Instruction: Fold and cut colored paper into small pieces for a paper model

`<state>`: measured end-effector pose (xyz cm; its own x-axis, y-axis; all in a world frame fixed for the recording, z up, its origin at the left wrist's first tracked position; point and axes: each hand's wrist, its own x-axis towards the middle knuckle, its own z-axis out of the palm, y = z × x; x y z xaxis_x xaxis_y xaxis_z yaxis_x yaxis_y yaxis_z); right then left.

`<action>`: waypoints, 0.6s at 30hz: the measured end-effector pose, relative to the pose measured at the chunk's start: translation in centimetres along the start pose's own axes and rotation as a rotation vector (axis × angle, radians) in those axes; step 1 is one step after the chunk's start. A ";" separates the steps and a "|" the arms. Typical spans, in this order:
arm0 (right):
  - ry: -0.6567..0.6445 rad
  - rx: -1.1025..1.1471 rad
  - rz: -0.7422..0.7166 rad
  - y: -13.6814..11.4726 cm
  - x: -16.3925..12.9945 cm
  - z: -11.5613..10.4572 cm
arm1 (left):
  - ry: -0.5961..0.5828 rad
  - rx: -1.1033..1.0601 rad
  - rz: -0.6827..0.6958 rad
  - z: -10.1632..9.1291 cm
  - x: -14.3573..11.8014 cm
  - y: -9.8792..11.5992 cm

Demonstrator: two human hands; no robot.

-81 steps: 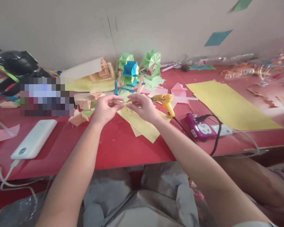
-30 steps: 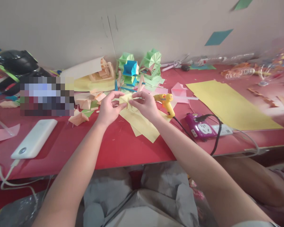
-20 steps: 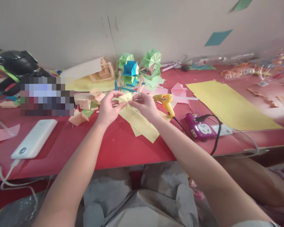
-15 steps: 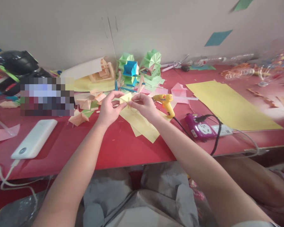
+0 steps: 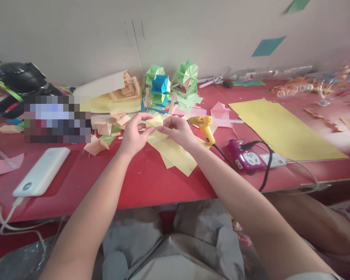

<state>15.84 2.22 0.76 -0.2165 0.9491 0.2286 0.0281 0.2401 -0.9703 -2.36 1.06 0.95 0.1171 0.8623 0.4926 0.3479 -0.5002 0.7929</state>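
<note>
I see a small folded yellow paper piece (image 5: pixel 155 121) held up between my two hands, just above the red table (image 5: pixel 140 182). My left hand (image 5: pixel 133 132) is curled nearly closed, thumb and fingertips pinching the piece's left edge. My right hand (image 5: pixel 179 130) is likewise closed down to a pinch on its right edge, fingers bent over the top. The piece sits between the fingertips of both hands, so the two hands almost touch across it.

Taking the yellow glue gun (image 5: pixel 204 126) as my landmark: the held piece is just left of it, with my right hand between them. Loose yellow sheets (image 5: pixel 175 153) lie flat on the table left of and nearer than the gun, under my right wrist. A purple power strip (image 5: pixel 246 158) lies right of the gun. Green and blue folded paper models (image 5: pixel 171 85) stand behind it, toward the wall. I can make out no containers.
</note>
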 end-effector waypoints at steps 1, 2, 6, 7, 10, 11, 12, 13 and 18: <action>0.000 0.001 -0.015 0.0 0.0 0.0 | 0.002 -0.003 -0.004 0.0 0.0 0.0; 0.002 0.011 -0.027 0.0 0.0 0.0 | 0.007 -0.003 -0.007 0.0 0.0 0.0; 0.030 0.008 -0.069 0.1 0.0 0.1 | 0.025 0.032 0.001 -0.1 0.0 -0.1; 0.029 -0.014 -0.084 0.1 0.0 0.1 | 0.023 0.037 0.009 -0.2 0.0 -0.1; -0.009 -0.085 -0.135 0.0 0.0 0.0 | -0.011 0.031 0.035 -0.2 0.0 -0.2; -0.012 -0.105 -0.150 -0.1 0.0 0.0 | -0.024 0.036 0.040 -0.2 0.0 -0.1; -0.006 -0.121 -0.162 -0.1 0.0 0.0 | -0.034 0.048 0.043 -0.2 0.0 -0.1; 0.008 -0.133 -0.168 -0.1 0.0 0.0 | -0.038 0.064 0.047 -0.3 0.0 0.0; 0.055 -0.128 -0.160 -0.1 -0.2 0.1 | -0.075 0.131 0.087 -0.5 0.0 0.2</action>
<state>15.76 1.96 0.84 -0.1749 0.9055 0.3867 0.1219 0.4097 -0.9041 -2.74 0.94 1.31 0.2195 0.8219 0.5257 0.4515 -0.5632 0.6921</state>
